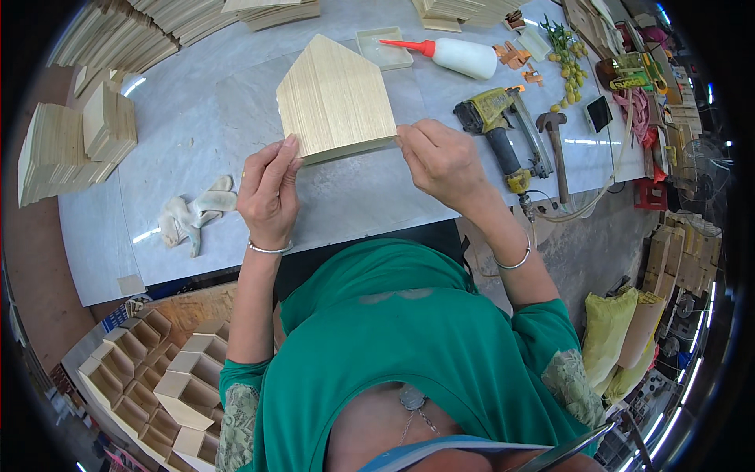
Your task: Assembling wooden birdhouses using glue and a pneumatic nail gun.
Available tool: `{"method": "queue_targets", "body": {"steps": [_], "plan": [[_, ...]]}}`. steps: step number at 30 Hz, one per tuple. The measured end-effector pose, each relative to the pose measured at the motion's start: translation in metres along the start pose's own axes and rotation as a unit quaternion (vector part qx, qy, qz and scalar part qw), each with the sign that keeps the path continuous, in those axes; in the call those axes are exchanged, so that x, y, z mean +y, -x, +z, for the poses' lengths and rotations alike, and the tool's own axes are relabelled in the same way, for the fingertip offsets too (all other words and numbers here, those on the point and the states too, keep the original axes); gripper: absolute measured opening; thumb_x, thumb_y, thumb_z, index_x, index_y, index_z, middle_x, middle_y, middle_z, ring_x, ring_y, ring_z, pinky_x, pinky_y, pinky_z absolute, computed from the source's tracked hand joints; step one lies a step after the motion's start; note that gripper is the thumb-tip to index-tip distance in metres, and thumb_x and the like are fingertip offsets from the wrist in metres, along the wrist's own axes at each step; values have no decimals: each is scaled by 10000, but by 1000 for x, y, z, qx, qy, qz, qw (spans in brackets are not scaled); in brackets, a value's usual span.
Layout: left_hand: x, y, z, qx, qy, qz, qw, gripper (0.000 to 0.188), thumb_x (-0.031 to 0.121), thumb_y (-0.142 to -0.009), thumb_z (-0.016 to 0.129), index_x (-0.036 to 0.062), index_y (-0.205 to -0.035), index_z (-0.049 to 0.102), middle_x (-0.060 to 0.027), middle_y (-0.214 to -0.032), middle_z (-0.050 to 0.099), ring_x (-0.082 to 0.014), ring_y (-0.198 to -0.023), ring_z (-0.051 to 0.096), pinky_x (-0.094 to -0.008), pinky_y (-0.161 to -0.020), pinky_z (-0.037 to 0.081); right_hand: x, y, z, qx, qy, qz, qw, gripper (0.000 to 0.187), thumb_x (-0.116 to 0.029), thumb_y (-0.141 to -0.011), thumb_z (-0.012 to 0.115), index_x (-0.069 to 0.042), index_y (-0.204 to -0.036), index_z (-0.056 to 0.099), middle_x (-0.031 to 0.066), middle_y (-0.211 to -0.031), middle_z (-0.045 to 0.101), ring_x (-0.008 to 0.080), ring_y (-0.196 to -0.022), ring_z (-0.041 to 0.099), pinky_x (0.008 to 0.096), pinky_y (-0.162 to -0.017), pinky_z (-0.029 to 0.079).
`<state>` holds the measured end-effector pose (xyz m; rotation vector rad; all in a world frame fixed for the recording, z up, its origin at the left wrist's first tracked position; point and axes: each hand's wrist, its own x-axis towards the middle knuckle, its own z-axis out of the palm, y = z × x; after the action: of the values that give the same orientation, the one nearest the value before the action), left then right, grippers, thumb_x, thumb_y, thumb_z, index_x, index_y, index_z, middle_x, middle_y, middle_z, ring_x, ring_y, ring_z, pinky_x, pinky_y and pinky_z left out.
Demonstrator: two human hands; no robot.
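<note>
A pale wooden house-shaped panel (334, 98) with a pointed top tilts above the grey worktable (236, 110). Its near edge shows a shadowed strip beneath; whether another board is joined there I cannot tell. My left hand (269, 193) pinches its near left corner between thumb and fingers. At the near right corner, the closed fingers of my right hand (444, 161) grip the same panel. Just beyond it lie a shallow clear tray (385, 53) and a white glue bottle (465, 59) with a red nozzle. A yellow-and-black nail gun (503, 130) rests to the right of my right hand.
A hammer (555, 149) lies beside the nail gun, whose air hose (602, 193) drops over the edge. Pale gloves (195, 212) lie left. Wooden panels (55, 149) are stacked far left and at the back. Assembled wooden boxes (193, 374) stand lower left. Fruit (570, 71) sits at far right.
</note>
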<state>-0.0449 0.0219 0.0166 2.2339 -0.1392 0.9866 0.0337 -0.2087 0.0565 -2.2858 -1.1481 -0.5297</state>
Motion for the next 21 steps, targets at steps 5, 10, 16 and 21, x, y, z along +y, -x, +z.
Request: {"method": "queue_targets", "body": {"steps": [5,10,16,21], "plan": [[2,0,1,1,6,-14,1000,245,-12,-782,706,34,-1023,704,-110,-910,651,-196,-783,639,-279,-675,524,0,2,2,3,3,-1,1000,77,7,-736,614,-19,-769,549,74,-645,461,214,-594,538,328,-508,445],[4,-1,1,-4,13,-20,1000,251,-22,-784,701,38,-1028,703,-111,-914,648,-199,-795,638,-282,-680,523,0,2,3,15,12,-10,1000,85,4,-730,621,-24,-769,550,63,-653,458,199,-591,528,318,-503,441],[6,0,1,-8,27,-40,999,241,-20,-813,682,54,-1041,703,-95,-935,660,-184,-834,640,-283,-732,519,1,5,0,-18,21,-5,1000,218,30,-711,675,15,-924,631,83,-746,591,222,-637,604,318,-535,477],[6,0,0,-11,21,-40,999,235,-18,-815,681,53,-1038,704,-92,-941,659,-183,-828,639,-280,-726,518,1,4,4,21,25,-24,999,136,0,-696,647,-38,-763,535,54,-657,448,194,-586,517,312,-498,438]]}}
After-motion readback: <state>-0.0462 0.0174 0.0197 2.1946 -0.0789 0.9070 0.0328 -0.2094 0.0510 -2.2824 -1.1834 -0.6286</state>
